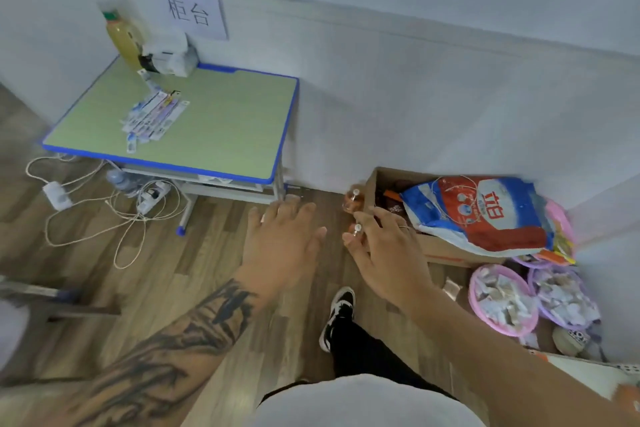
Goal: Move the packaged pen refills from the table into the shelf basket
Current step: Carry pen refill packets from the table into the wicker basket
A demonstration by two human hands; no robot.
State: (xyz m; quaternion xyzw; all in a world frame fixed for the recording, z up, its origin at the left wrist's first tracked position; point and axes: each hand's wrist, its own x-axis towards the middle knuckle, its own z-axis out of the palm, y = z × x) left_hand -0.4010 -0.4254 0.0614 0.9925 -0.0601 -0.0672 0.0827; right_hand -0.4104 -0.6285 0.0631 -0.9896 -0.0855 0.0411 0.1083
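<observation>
Several packaged pen refills (152, 116) lie in a loose pile on the green table (225, 128) with the blue rim, at the upper left. My left hand (282, 246) hangs over the wooden floor to the right of the table, fingers spread and empty. A little further right is my right hand (384, 250), also with straight fingers and holding nothing, just in front of a cardboard box. Both hands are well short of the refills. No shelf basket is clearly in view.
A yellow drink bottle (123, 36) and a white box (171, 55) stand at the table's back. Cables and power strips (104, 204) lie under it. A cardboard box (446, 246) holds a detergent bag (481, 208). Pink baskets (502, 298) of small packets sit at the right.
</observation>
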